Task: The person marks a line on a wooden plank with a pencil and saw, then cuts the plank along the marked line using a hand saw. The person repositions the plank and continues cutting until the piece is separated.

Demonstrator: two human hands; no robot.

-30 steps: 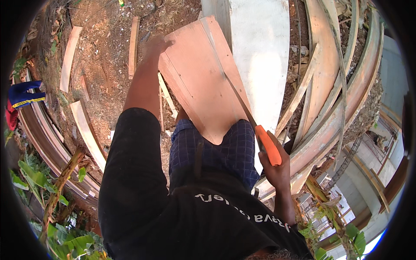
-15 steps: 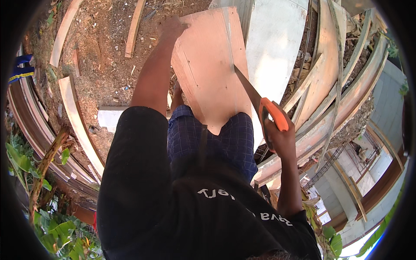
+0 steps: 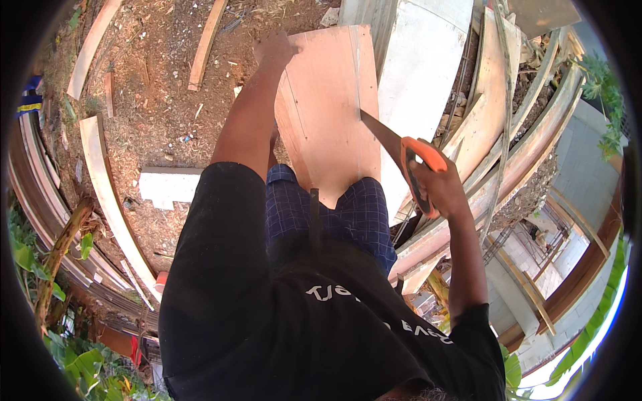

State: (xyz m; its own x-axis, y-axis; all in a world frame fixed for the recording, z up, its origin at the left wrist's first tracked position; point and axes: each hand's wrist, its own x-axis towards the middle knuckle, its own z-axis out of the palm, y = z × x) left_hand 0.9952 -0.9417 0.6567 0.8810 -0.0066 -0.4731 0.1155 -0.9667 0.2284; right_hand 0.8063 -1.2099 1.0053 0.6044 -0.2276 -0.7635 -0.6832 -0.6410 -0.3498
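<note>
A reddish plywood sheet (image 3: 321, 113) lies before me, its near end between my thighs. At its far left corner my left hand (image 3: 275, 50) is closed on the edge, fingers partly hidden. My right hand (image 3: 443, 189) grips the orange-and-black handle of a handsaw (image 3: 384, 139). The saw's blade slants down from the handle and meets the sheet right of its middle, the lower end of the blade hidden by the wood. A thin straight line or slit runs from the far edge of the sheet toward the blade.
Beyond the sheet lies a long pale board (image 3: 421, 67). Long planks (image 3: 508, 160) are piled on the right. On the dirt to the left are a curved-looking plank (image 3: 101, 157), a white block (image 3: 167, 187) and wood scraps. Banana leaves (image 3: 87, 364) grow at the lower left.
My right hand has moved forward with the saw, and less of the blade shows above the sheet. My left hand keeps its hold on the corner. The whole view has shifted slightly.
</note>
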